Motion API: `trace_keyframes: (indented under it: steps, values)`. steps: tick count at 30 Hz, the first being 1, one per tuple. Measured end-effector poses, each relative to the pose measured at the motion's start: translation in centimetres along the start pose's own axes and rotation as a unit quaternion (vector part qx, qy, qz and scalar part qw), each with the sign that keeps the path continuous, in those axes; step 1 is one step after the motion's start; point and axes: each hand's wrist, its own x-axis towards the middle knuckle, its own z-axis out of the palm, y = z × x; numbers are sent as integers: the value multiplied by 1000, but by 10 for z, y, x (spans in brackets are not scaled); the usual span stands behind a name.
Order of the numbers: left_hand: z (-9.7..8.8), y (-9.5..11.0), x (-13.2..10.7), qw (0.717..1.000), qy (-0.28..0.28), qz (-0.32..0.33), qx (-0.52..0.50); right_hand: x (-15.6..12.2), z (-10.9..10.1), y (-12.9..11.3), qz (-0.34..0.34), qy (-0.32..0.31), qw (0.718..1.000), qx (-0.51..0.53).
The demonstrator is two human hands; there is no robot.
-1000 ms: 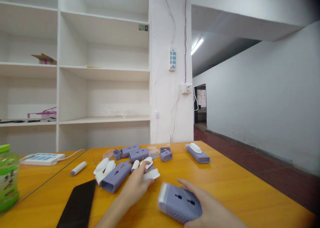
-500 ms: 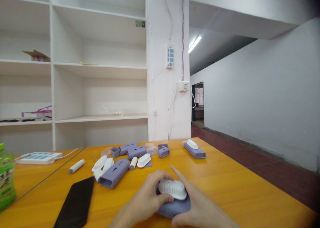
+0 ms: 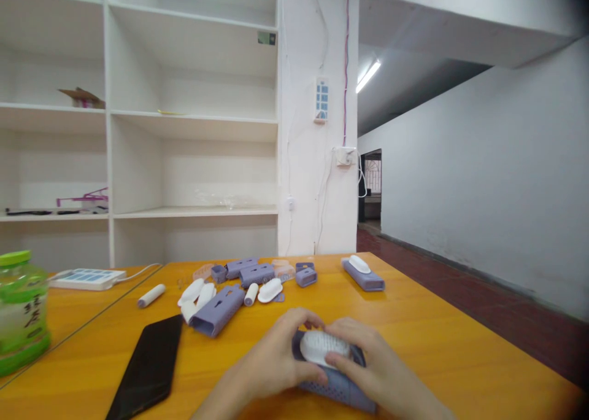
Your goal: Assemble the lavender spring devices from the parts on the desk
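Left hand (image 3: 276, 361): curled on the purple case (image 3: 338, 388), fingertips at the white insert (image 3: 323, 347).
Right hand (image 3: 372, 371): pinching the insert's near edge.
Counter (image 3: 437, 346): orange.

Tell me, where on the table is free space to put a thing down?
Bare wood lies right of the right hand, up to the purple case with white cap. Another patch sits between the black phone and left hand. Crowded: the purple and white parts.
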Motion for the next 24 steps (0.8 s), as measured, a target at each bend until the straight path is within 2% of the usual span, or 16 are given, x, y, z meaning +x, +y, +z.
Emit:
trace_keyframes:
  steps: [4, 8, 12, 16, 20, 24]
  values:
    - [-8, -10, -4, 998, -31, -49, 32, 0, 0, 5, 23, -26, 999, -16]
    - [-4, -14, -7, 997, -24, -67, 33, -5, 5, 19, 76, -14, 997, -22]
    - [3, -14, -8, 998, -2, -59, 16, -9, 11, 27, 104, -13, 994, -19]
    - [6, -16, -9, 999, 17, -49, 0, -10, 18, 25, 116, -11, 993, -9]
    - [8, -21, -9, 999, 15, -29, -7, -10, 20, 24, 108, -9, 994, 24]
    - [9, -26, -9, 1000, 6, -13, -14, -5, 15, 23, 99, -40, 992, 71]
